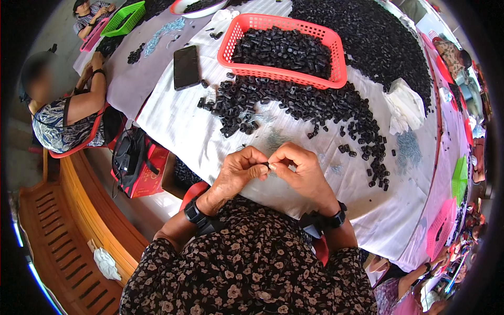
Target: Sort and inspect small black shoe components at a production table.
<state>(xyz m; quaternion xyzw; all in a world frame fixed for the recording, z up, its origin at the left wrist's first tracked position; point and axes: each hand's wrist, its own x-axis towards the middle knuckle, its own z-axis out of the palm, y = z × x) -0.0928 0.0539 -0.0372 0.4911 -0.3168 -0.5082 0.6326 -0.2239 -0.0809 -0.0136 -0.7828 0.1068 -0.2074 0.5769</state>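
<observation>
And here they meet, fingertip to fingertip: the left hand [240, 170] and the right hand [299, 168] both pinch a tiny black piece [268, 165] between thumb and forefinger, right above the near part of the white tablecloth [170, 118]! Just beyond, loose black cylindrical parts [310, 100] sprawl up to a coral-red perforated basket [283, 77], itself heaped full. A dark smartphone [186, 67] lies left of the basket; over on the left, a co-worker [71, 118] sits at the table's edge.
</observation>
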